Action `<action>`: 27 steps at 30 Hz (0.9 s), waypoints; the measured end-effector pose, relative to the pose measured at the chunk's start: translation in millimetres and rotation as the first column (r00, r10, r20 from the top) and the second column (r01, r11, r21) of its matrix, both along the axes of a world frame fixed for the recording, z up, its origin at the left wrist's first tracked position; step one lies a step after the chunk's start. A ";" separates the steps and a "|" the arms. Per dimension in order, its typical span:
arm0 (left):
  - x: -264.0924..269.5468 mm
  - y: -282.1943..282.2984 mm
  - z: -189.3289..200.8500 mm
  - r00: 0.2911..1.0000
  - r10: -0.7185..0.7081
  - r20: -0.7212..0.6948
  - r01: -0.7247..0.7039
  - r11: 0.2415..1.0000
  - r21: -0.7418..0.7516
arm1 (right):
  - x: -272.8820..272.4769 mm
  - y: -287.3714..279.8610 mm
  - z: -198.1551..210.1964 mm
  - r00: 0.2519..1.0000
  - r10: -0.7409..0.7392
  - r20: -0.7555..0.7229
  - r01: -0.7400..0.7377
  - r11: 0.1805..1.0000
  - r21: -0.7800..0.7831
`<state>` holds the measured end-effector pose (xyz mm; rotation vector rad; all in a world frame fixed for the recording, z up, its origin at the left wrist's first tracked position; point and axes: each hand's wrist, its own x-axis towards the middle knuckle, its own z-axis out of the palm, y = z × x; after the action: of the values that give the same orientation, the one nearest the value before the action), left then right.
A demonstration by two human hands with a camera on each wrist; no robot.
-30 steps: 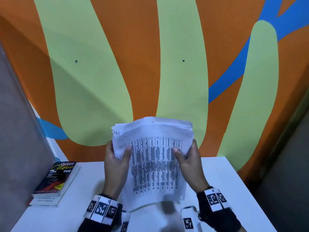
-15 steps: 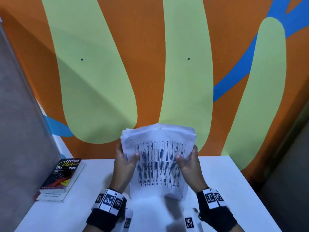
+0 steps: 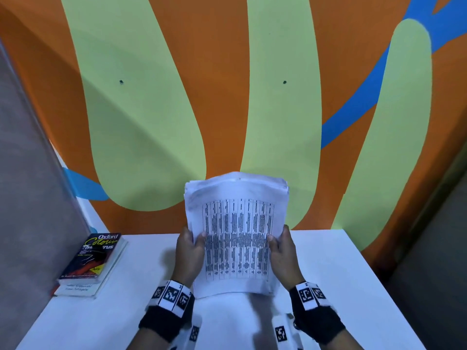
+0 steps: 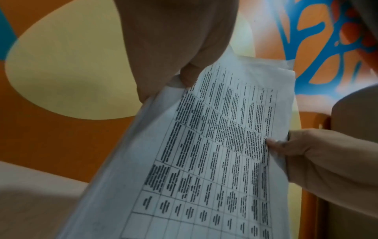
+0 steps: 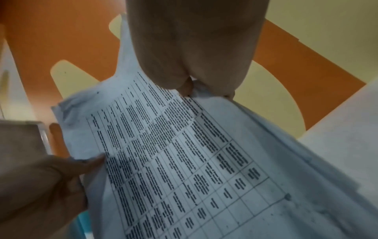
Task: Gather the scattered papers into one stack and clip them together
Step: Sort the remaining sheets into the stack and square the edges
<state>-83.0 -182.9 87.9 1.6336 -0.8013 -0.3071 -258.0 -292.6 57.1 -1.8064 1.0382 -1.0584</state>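
Observation:
A stack of white papers (image 3: 237, 236) with a printed table on its top sheet stands nearly upright over the white table (image 3: 341, 269). My left hand (image 3: 190, 251) grips its left edge, thumb on the front sheet. On the opposite edge my right hand (image 3: 281, 251) holds it the same way. The left wrist view shows the papers (image 4: 214, 145) pinched by my left hand (image 4: 184, 77), with the right hand (image 4: 296, 148) across. The right wrist view shows the papers (image 5: 184, 153) under my right hand (image 5: 190, 87) and the left hand (image 5: 61, 174) opposite. No clip is visible.
Two books (image 3: 93, 261) lie stacked at the table's left edge, next to a grey partition (image 3: 30, 198). An orange, green and blue painted wall (image 3: 227, 97) rises right behind the table. The table's right edge drops off near a dark wall.
The paper stack and both hands have dropped lower, so the stack's bottom edge is nearer the table. Both hands keep their hold on the side edges.

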 end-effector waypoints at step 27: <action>40.7 26.6 85.3 0.938 -0.290 0.190 0.289 0.957 0.037 | -8.7 -10.9 100.8 0.941 0.214 -0.264 -0.261 0.952 -0.161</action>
<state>-42.3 -156.3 173.2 1.5687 -1.1963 -0.3621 -266.6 -303.5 157.9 -2.2022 0.8486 -0.8263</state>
